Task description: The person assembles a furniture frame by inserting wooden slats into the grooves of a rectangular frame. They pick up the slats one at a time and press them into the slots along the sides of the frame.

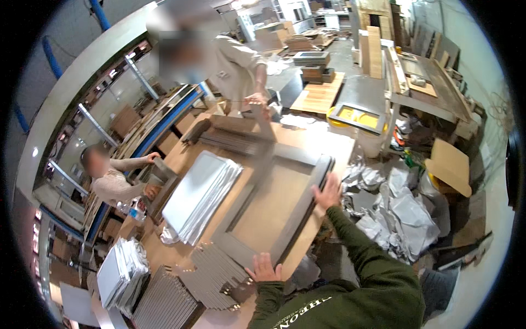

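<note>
A large grey rectangular frame (307, 204) lies on the brown table in front of me. My left hand (265, 268) is at its near corner, fingers spread, with ends of grey strips just to its left. Farther along the right-hand rail, my right hand (328, 192) rests against the outer edge, its fingers stretched out. Across the table, a co-worker's hand (257, 100) holds a blurred grey strip (264, 127) that reaches down to the frame's far-left part. Stacked white-faced panels (197, 192) lie left of the frame.
Bundles of grey strips (211, 277) and another panel stack (116, 271) cover the near-left table (241, 299). A second person (112, 181) handles a frame piece at the left. Crumpled wrapping (402, 214) and an open carton (449, 167) are on my right, below the table.
</note>
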The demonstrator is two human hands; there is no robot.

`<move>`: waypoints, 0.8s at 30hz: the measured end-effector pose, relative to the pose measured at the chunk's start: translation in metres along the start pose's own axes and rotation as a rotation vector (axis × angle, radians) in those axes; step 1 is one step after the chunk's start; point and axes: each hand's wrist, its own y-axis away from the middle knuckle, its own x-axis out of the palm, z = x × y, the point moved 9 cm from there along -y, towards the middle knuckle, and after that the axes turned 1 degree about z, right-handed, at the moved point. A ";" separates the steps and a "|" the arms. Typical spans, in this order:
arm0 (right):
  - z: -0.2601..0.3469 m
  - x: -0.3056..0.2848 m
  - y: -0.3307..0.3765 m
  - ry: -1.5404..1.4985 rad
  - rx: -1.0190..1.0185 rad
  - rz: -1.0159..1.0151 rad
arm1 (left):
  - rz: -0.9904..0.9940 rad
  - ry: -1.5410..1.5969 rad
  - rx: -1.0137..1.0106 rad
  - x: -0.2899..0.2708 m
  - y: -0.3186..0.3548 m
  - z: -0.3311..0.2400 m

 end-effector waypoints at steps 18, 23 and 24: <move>-0.058 -0.050 -0.103 -0.262 -0.154 -0.274 | -0.155 0.252 0.153 -0.012 0.008 -0.015; -0.074 -0.056 -0.071 -0.192 -0.103 -0.630 | -0.197 0.222 0.203 -0.012 0.007 -0.017; -0.072 -0.060 -0.070 -0.147 -0.125 -0.662 | -0.210 0.208 0.190 -0.014 0.007 -0.018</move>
